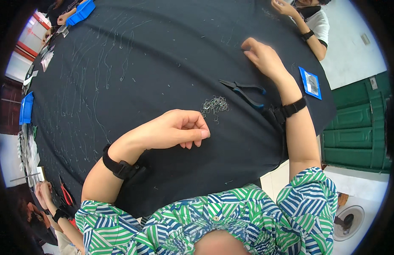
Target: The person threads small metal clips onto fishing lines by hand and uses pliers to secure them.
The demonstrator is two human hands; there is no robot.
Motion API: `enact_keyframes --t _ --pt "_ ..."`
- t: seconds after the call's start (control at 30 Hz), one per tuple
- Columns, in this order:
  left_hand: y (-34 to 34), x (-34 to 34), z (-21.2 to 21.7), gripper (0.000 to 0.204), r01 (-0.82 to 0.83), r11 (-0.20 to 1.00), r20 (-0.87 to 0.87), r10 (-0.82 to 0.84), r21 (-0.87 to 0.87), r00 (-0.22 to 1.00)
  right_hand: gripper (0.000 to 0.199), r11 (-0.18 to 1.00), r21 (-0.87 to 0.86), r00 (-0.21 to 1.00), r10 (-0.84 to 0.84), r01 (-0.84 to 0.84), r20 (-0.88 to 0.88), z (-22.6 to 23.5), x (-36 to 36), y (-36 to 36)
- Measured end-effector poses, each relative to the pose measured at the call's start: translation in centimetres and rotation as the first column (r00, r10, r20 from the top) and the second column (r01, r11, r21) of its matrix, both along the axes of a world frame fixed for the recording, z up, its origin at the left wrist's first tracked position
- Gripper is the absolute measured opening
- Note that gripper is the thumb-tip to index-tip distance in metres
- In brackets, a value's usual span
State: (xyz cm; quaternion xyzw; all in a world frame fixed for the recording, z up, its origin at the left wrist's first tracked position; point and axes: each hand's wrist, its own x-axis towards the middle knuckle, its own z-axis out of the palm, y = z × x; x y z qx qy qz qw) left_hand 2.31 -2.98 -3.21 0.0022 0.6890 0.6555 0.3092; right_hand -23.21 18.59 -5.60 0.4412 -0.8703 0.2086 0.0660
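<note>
Your left hand (180, 127) rests on the black cloth (163, 55), fingers curled, thumb against forefinger; can't tell if anything's pinched. Ring pile (215, 105) lies just beyond its fingertips, not touching. Your right hand (263, 57) is farther out, palm down, fingers loosely bent, holding nothing. Pliers (244, 90) lie between ring pile and right wrist.

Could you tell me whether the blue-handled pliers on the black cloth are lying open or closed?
Open: the pliers lie flat on the black cloth with their handles spread apart, and neither hand touches them.
</note>
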Motion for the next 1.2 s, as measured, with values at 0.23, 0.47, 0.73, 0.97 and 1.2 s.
enact_keyframes --t 0.23,0.47,0.73,0.97,1.2 --pt "0.2 0.2 0.1 0.023 -0.007 1.0 0.006 0.007 -0.006 1.0 0.018 0.999 0.037 0.999 -0.026 0.025 0.046 0.1 0.0 0.6" --pt "0.2 0.0 0.0 0.024 -0.312 0.948 -0.092 0.318 0.067 0.944 0.01 0.987 -0.053 0.983 0.155 -0.15 0.097 5.4 8.2 -1.8" --pt "0.3 -0.4 0.7 0.027 -0.492 0.859 -0.147 0.509 0.142 0.848 0.015 0.882 -0.244 0.907 0.42 -0.403 0.022 5.0 13.5 -4.5" --pt "0.1 0.0 0.5 0.019 -0.488 0.87 -0.224 0.492 0.074 0.842 0.014 0.887 -0.251 0.889 0.431 -0.387 0.154 4.0 13.6 -4.4" --pt "0.0 -0.2 0.6 0.016 -0.516 0.855 -0.231 0.512 0.046 0.828 0.014 0.898 -0.335 0.869 0.389 -0.285 0.304 4.2 13.7 -4.1"
